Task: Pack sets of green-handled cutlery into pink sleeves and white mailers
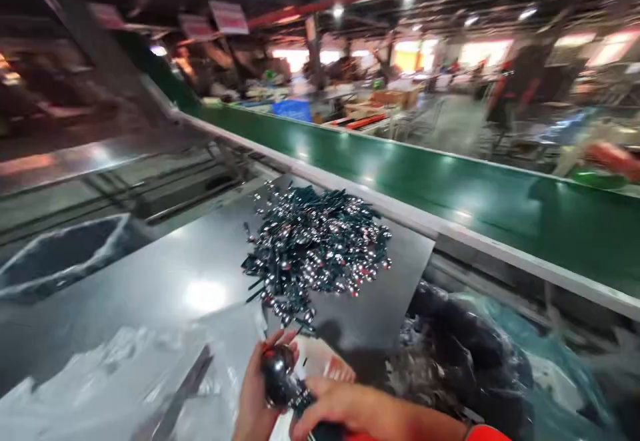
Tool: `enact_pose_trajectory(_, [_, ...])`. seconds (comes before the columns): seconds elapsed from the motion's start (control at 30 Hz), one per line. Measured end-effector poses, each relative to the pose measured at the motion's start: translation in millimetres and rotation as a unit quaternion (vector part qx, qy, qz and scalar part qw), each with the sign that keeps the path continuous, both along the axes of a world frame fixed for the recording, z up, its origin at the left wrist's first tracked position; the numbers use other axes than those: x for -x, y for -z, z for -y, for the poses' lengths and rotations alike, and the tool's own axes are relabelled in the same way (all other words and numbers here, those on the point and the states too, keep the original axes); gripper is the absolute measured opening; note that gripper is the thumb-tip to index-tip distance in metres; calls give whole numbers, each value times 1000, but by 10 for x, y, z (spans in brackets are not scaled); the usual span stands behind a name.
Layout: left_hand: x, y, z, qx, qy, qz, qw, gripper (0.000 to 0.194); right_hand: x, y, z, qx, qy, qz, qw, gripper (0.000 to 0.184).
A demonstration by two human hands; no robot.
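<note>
1. The left hand (260, 387) is at the bottom of the view, palm up, its fingers curled narrowly around a dark shiny bundle of wire (280, 377). The bundle is held firmly in that hand, and a few thin dark strands stick out of it.
2. The right hand (345, 407) reaches in from the right, with an orange sleeve (487, 433) at the wrist. Its fingers lie across the near end of the bundle, just beside the left hand. I cannot tell whether it is gripping or only resting there.
3. A heap of dark green light strings (315, 251) with small silver bulbs lies ahead of the hands on a grey metal table (150, 281). It sits near the table's far edge, and its near end comes close to the hands.
4. A white card with red marks (325, 364) lies just beyond the hands, partly under them.
5. A clear plastic sheet (100, 387) lies on the table to the left of the hands.
6. To the right of the hands, a black bag (465, 354) sits beside a teal plastic sheet (550, 354).
7. A green conveyor belt (500, 211) with a white rail (400, 217) runs along the far side of the table. Beyond it is a busy workshop with a blue crate (293, 110).
</note>
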State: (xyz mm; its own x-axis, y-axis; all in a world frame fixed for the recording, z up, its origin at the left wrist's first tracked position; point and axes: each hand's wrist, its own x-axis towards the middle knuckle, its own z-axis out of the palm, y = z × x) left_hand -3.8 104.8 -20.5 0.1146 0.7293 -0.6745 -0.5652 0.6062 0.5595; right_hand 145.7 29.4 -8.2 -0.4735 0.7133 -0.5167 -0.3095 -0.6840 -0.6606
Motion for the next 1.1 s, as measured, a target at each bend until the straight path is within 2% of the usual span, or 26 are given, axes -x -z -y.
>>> enact_pose_trajectory(0.03, [-7, -44, 28, 6, -11, 3, 1000, 19, 101, 55, -43, 16, -45, -2, 999, 28])
enact_pose_trajectory(0.1, [-46, -117, 29, -49, 10, 26, 998, 26, 210, 134, -117, 30, -97, -3, 995, 30])
enact_pose_trajectory(0.17, [-74, -154, 23, -79, 32, 33, 996, 36, 219, 175, -176, 22, -98, -13, 995, 31])
enact_pose_trajectory(0.27, [-82, -153, 52, -82, 50, 27, 995, 42, 154, 180, -229, 20, -96, -38, 994, 34])
enact_pose_trajectory(0.33, [-64, -140, 54, -92, 22, 39, 995, 40, 103, 153, -242, 18, -99, -63, 993, 38])
enact_pose_trajectory(0.4, [-13, -136, 14, -103, -37, 65, 992, 39, 52, 103, -237, 22, -95, -94, 991, 47])
enact_pose_trajectory(0.5, [122, -153, -82, -124, -121, 87, 981, 39, -14, 21, -207, 38, -57, -116, 991, 63])
enact_pose_trajectory(0.57, [197, -172, -113, -146, -154, 84, 974, 37, -38, 9, -195, 35, 12, -88, 995, 65])
enact_pose_trajectory(0.67, [198, -173, -63, -150, -162, 72, 973, 27, -49, 95, -237, -2, 131, 10, 991, 58])
enact_pose_trajectory(0.73, [143, -137, 3, -132, -157, 61, 977, 24, -66, 178, -295, 10, 171, 60, 983, 53])
enact_pose_trajectory(0.8, [96, -77, 50, -109, -168, 51, 979, 27, -98, 235, -332, 55, 172, 59, 982, 51])
enact_pose_trajectory(0.87, [93, -17, 59, -87, -189, 46, 977, 34, -121, 256, -316, 88, 139, 21, 986, 51])
enact_pose_trajectory(0.97, [164, 23, 22, -80, -219, 40, 972, 41, -80, 272, -222, 98, 105, -15, 990, 45])
enact_pose_trajectory(1.1, [245, -6, 13, -107, -216, 19, 970, 37, 65, 382, -185, 122, 141, 12, 982, 43])
